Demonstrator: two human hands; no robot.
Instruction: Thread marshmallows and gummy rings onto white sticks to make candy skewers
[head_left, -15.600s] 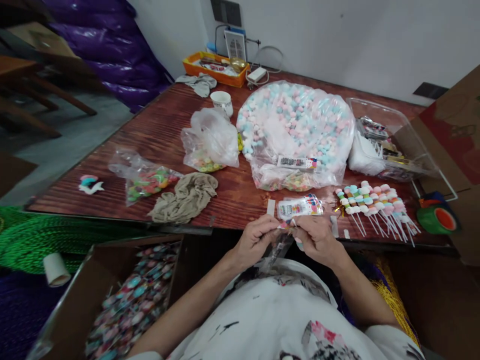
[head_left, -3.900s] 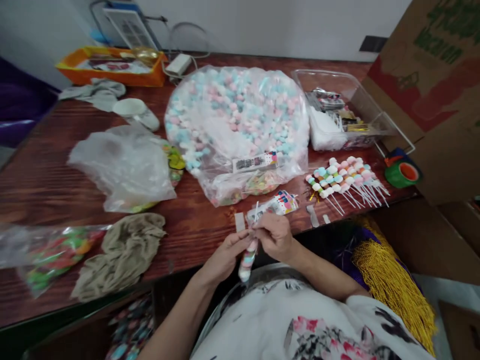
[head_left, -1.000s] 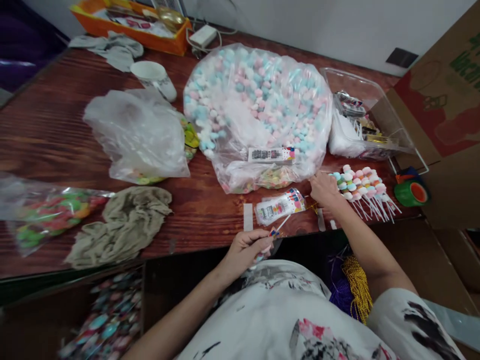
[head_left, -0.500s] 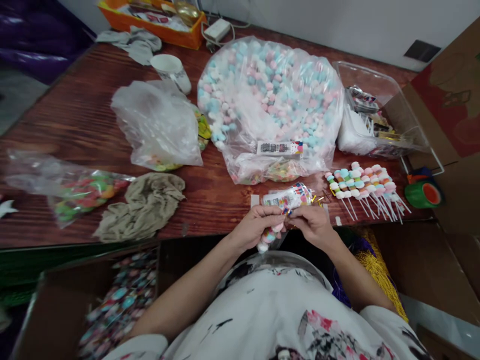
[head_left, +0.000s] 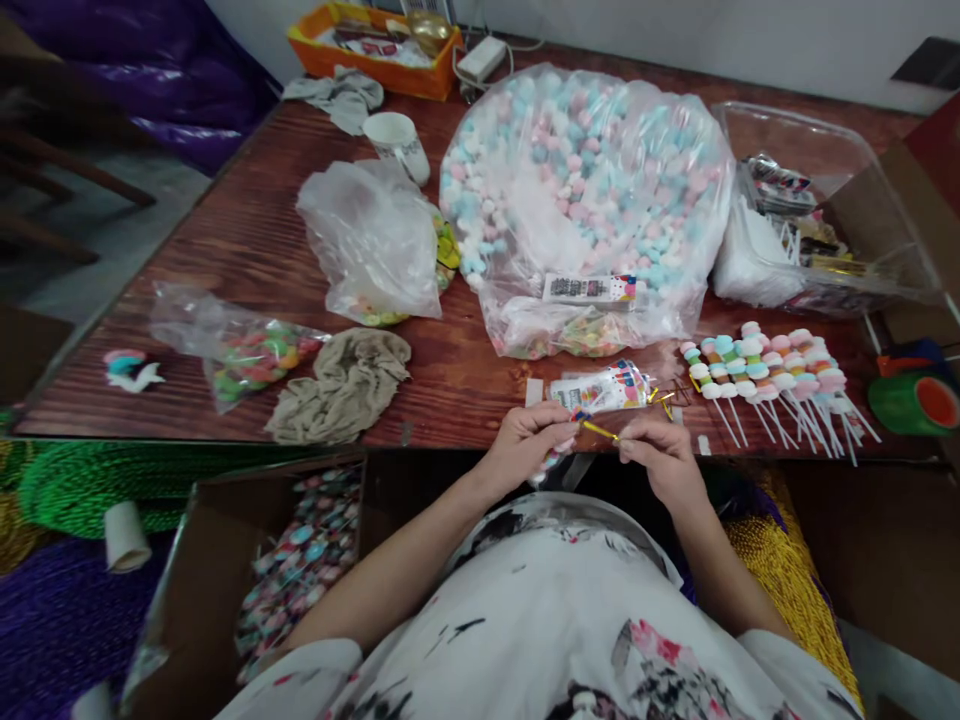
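My left hand (head_left: pixel 525 445) is closed around a bagged marshmallow skewer (head_left: pixel 553 462), its pastel pieces partly hidden below the fingers. A gold twist tie (head_left: pixel 600 430) stretches from the gathered neck of that bag to my right hand (head_left: pixel 664 455), which pinches its free end between thumb and fingertips. Just beyond my hands, printed clear bags (head_left: pixel 600 388) lie flat on the table edge, with loose gold ties (head_left: pixel 663 400) beside them. To the right, several unwrapped marshmallow skewers (head_left: pixel 772 365) rest in a row, white sticks pointing toward me.
A big bag of pastel marshmallows (head_left: pixel 585 170) fills the table's middle. Gummy candy bags (head_left: pixel 262 360), a crumpled cloth (head_left: pixel 341 385) and a mug (head_left: pixel 397 145) lie left. A clear bin (head_left: pixel 832 125) and green tape roll (head_left: pixel 911 400) stand right; a carton (head_left: pixel 187 590) of wrapped candies sits below.
My right hand has drawn away to the right from my left hand, pulling the gold tie out straight between them. The view has swung left, showing more floor and green and purple cords.
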